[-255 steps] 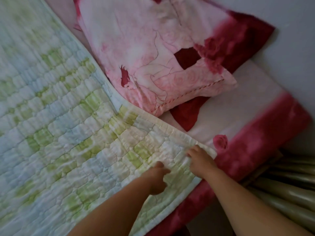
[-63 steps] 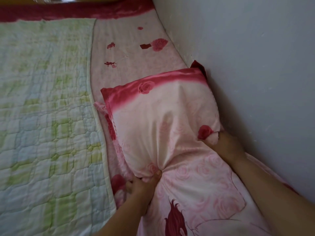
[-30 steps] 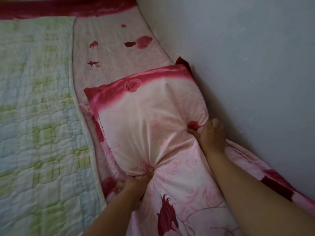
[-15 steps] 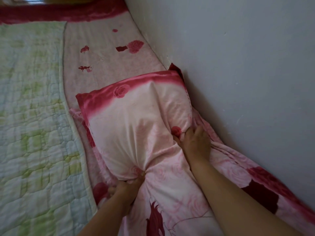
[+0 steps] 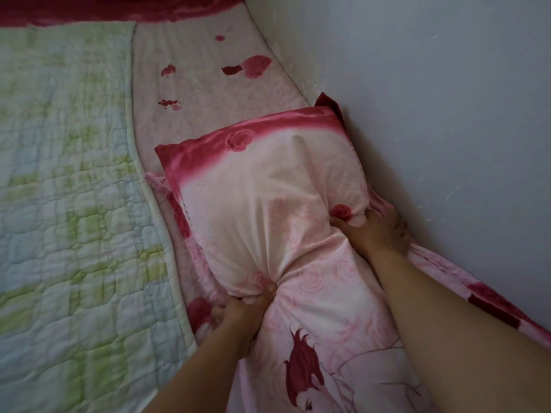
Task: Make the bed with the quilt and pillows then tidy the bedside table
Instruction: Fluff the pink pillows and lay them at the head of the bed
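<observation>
A pink and white pillow (image 5: 262, 204) with red roses lies along the wall side of the bed, on top of a second pillow (image 5: 328, 338) printed with a red-haired figure. My left hand (image 5: 241, 311) grips the upper pillow's near left corner, bunching the fabric. My right hand (image 5: 375, 231) grips its near right corner beside the wall. A green, blue and white quilt (image 5: 68, 204) is spread flat over the left part of the bed.
A grey wall (image 5: 432, 99) runs close along the right of the pillows. The pink sheet (image 5: 208, 84) with red rose prints shows between quilt and wall, with a dark red border (image 5: 119, 10) at the far end.
Since 8.5 s ago my hands left the quilt's corner and took hold of the upper pillow. In the last second my right hand shifted back towards the wall, still on the pillow's corner.
</observation>
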{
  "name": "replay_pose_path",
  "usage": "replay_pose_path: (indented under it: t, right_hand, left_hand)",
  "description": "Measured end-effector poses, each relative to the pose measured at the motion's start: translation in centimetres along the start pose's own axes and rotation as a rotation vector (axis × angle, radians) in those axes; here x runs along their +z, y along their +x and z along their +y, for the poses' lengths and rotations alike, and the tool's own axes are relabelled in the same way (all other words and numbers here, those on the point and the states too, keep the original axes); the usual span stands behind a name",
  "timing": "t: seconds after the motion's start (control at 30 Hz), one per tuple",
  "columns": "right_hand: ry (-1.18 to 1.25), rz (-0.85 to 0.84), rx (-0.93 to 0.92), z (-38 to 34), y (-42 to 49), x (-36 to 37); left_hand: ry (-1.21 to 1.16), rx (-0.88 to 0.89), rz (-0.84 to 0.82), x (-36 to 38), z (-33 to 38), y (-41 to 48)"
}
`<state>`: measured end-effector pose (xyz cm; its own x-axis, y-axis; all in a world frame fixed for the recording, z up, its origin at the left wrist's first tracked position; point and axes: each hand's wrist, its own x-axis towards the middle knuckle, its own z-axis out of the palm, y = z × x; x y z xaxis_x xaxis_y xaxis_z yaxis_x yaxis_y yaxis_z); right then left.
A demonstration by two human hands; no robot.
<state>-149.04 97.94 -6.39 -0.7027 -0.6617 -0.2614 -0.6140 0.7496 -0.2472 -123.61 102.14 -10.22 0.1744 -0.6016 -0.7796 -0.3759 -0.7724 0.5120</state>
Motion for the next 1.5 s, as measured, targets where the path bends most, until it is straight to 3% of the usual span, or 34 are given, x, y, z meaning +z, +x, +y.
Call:
replay_pose_path:
  t: [0.33, 0.57, 0.7, 0.83, 0.97, 1.03, 1.2, 1.5]
  right_hand:
    - [0.067, -0.141, -0.006, -0.2, 1.5, -0.7]
    - [-0.060, 0.229, -0.141, -1.8, -3.5, -0.7]
    - [-0.020, 0.294, -0.201, -3.1, -6.8, -2.3]
    - [-0.003, 0.254, -0.238, -5.3, -10.5, -4.9]
    - [0.072, 0.214, -0.269, -7.6, -14.2, -8.4]
    - [0.110, 0.218, -0.292, -8.5, -15.9, -10.0]
    - [0.193, 0.240, -0.379, -11.0, -21.4, -15.2]
    - [0.446, 0.243, -0.362, -13.8, -32.6, -25.0]
  left_hand:
    - [0.049, 0.029, 0.026, -0.1, -0.2, 0.1]
    - [0.071, 0.023, 0.023, -0.6, 0.0, -1.4]
    - [-0.049, 0.045, 0.036, -1.6, -0.9, -2.6]
    - [-0.400, -0.092, -0.178, -3.7, -1.1, -3.6]
    - [-0.553, -0.046, -0.245, -6.3, 0.1, -5.9]
    - [-0.597, -0.035, -0.187, -7.1, 0.7, -7.8]
    - [-0.638, -0.048, 0.242, -11.6, 2.2, -14.1]
    - [-0.703, 0.091, 0.386, -24.5, 4.2, -27.2]
